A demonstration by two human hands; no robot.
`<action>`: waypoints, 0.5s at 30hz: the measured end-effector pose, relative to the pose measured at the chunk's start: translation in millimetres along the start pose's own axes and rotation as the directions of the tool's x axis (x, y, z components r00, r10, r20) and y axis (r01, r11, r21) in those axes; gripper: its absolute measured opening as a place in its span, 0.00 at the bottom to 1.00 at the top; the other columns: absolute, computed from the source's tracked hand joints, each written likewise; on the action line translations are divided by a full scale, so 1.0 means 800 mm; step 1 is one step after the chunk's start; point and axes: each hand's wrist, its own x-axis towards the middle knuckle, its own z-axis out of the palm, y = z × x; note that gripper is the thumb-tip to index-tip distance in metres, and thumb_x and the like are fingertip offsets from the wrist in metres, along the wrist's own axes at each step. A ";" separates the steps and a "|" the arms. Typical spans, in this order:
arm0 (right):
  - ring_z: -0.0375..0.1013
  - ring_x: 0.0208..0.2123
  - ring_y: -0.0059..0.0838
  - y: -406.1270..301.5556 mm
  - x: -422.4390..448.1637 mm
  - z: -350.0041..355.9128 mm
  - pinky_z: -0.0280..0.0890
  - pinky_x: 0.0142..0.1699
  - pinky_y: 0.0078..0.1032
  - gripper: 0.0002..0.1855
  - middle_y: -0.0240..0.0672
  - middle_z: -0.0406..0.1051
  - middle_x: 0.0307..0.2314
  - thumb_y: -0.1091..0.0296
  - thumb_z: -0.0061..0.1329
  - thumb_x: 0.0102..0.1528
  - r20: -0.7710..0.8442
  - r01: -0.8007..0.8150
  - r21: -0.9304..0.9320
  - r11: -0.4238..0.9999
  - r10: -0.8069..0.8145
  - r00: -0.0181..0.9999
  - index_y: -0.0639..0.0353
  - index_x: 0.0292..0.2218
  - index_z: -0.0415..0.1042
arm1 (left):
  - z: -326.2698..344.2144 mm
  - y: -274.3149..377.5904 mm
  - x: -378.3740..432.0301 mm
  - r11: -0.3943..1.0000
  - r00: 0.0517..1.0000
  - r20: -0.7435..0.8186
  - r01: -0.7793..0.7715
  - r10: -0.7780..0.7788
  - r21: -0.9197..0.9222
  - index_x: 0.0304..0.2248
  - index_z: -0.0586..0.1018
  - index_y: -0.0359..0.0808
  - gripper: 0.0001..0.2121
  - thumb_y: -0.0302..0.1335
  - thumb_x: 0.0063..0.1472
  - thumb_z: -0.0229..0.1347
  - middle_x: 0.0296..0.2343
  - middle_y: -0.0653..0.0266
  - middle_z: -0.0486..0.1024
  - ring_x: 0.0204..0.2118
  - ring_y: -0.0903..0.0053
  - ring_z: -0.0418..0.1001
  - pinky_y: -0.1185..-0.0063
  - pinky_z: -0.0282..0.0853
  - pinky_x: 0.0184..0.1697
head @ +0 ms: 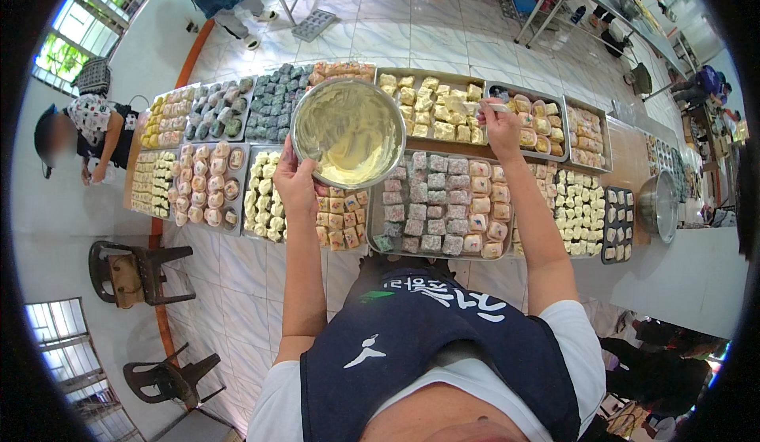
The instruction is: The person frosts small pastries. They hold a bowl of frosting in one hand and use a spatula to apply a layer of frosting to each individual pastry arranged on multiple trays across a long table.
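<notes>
My left hand point(298, 184) grips the rim of a steel mixing bowl point(349, 132), which is tilted towards me. Pale yellow cream point(351, 156) coats its inside and pools near the lower side. In my right hand point(502, 130) is a white-handled utensil, probably a spatula point(472, 106); its cream-coloured end is hard to make out. That end is over a tray point(432, 74) of yellow-frosted cake pieces point(449, 131). Below the bowl and my right wrist lies a metal tray point(440, 256) with coconut-coated cubes point(437, 195) and sprinkle-topped small cakes point(480, 206).
More trays of small cakes cover the table, including dark coated pieces point(271, 106) and a dark muffin tin point(617, 223). Another steel bowl point(658, 206) stands at the right. A person point(98, 127) is at the left end. Plastic chairs point(169, 258) stand behind me at left.
</notes>
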 end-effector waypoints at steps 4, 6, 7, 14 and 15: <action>0.68 0.20 0.17 -0.007 -0.007 0.005 0.64 0.25 0.15 0.09 0.30 0.67 0.16 0.67 0.43 0.53 -0.008 -0.042 0.047 0.998 0.043 0.999 0.64 0.30 0.68 | 0.000 -0.001 0.000 1.000 1.000 -0.022 0.012 -0.012 -0.001 0.48 0.62 0.31 0.27 0.13 0.43 0.44 0.28 0.64 0.72 0.08 0.88 0.61 0.89 0.55 0.06; 0.68 0.20 0.17 -0.017 -0.005 0.000 0.64 0.25 0.15 0.10 0.30 0.67 0.16 0.66 0.43 0.53 -0.027 -0.046 0.079 0.996 0.048 0.998 0.65 0.30 0.68 | 0.002 0.001 -0.001 0.999 1.000 -0.003 0.003 -0.003 -0.034 0.48 0.61 0.29 0.27 0.12 0.43 0.41 0.29 0.61 0.71 0.09 0.87 0.61 0.90 0.56 0.06; 0.68 0.20 0.16 -0.019 -0.005 -0.002 0.64 0.25 0.15 0.10 0.30 0.67 0.16 0.66 0.43 0.53 -0.050 -0.047 0.109 0.993 0.052 0.997 0.65 0.30 0.68 | 0.003 0.001 -0.001 0.999 1.000 -0.001 0.006 -0.006 -0.034 0.48 0.61 0.29 0.27 0.12 0.43 0.41 0.29 0.61 0.71 0.09 0.87 0.61 0.90 0.56 0.06; 0.69 0.17 0.20 0.004 -0.007 -0.007 0.64 0.22 0.16 0.12 0.34 0.68 0.15 0.65 0.41 0.53 -0.116 0.010 -0.090 0.996 -0.021 0.993 0.66 0.29 0.67 | 0.006 -0.003 0.002 1.000 1.000 -0.002 0.006 -0.006 -0.018 0.47 0.62 0.28 0.27 0.12 0.43 0.42 0.28 0.61 0.71 0.08 0.88 0.61 0.89 0.55 0.05; 0.69 0.16 0.20 0.001 -0.007 -0.006 0.64 0.22 0.16 0.12 0.35 0.68 0.15 0.65 0.41 0.54 -0.150 -0.012 -0.085 0.996 -0.001 0.989 0.66 0.28 0.67 | 0.006 -0.003 0.002 1.000 1.000 -0.021 0.006 -0.006 -0.014 0.47 0.62 0.29 0.26 0.12 0.43 0.42 0.28 0.62 0.71 0.08 0.88 0.61 0.90 0.55 0.05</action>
